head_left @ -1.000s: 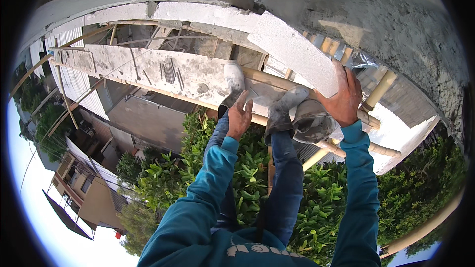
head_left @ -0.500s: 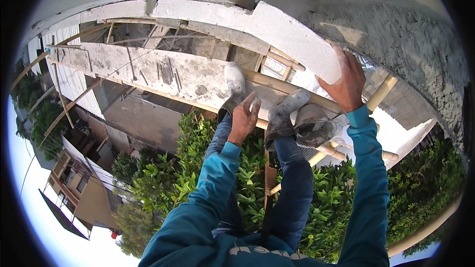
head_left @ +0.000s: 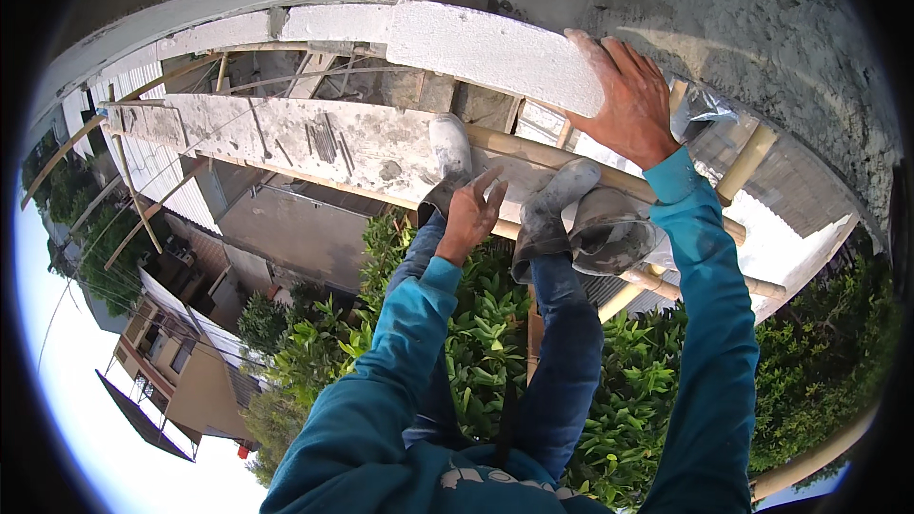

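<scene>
A long white lightweight block (head_left: 490, 49) lies on the wall at the end of a row of similar white blocks (head_left: 338, 23). My right hand (head_left: 628, 100) is wrapped over the block's right end, with the thumb on the near side and the fingers over the top and far side. My left hand (head_left: 473, 216) hovers above my boots, its fingers apart and nothing in it. The block's left end now meets the neighbouring block.
Below the wall, my boots (head_left: 554, 205) stand on a mortar-stained scaffold plank (head_left: 276, 138) backed by bamboo poles (head_left: 747, 167). A dark, dirty bucket (head_left: 614, 233) sits beside my right boot. Several thin rods (head_left: 327, 141) lie on the plank. Leafy bushes (head_left: 476, 333) grow beneath; rough grey mortar (head_left: 752, 67) covers the surface at right.
The white block has slid left and straightened against the row, my right hand moving left with it. My left hand has shifted only slightly.
</scene>
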Demonstrator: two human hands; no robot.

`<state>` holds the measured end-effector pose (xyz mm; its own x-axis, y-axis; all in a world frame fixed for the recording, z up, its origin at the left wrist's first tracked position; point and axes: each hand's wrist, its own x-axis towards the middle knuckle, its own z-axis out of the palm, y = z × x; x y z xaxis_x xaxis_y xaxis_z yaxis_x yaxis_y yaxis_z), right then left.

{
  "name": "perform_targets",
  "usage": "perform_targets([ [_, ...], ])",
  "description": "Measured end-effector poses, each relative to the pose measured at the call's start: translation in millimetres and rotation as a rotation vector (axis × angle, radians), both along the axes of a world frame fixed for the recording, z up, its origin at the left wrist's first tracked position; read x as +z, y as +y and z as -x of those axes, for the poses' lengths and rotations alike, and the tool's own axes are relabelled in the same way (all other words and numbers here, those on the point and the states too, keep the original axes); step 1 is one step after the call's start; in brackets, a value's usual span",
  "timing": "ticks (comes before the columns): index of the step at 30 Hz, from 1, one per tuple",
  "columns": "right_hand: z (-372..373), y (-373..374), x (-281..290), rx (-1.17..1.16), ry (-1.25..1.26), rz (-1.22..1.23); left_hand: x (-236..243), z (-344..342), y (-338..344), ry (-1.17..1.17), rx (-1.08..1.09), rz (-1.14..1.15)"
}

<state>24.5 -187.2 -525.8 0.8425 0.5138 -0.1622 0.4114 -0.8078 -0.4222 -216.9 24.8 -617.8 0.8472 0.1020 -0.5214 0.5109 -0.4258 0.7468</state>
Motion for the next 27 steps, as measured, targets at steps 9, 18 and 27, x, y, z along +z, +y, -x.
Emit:
perform_targets([
  [9, -6, 70, -8, 0.051, -0.036, -0.092, 24, -20, 5, 0.14, 0.117, 0.113],
  [18, 6, 121, -13, -0.078, -0.014, -0.027, 49, -42, 27, 0.222, 0.25, 0.205],
  [27, 27, 116, -3, -0.462, -0.119, -0.132, 102, -112, 118, -0.038, 0.597, 0.338],
])
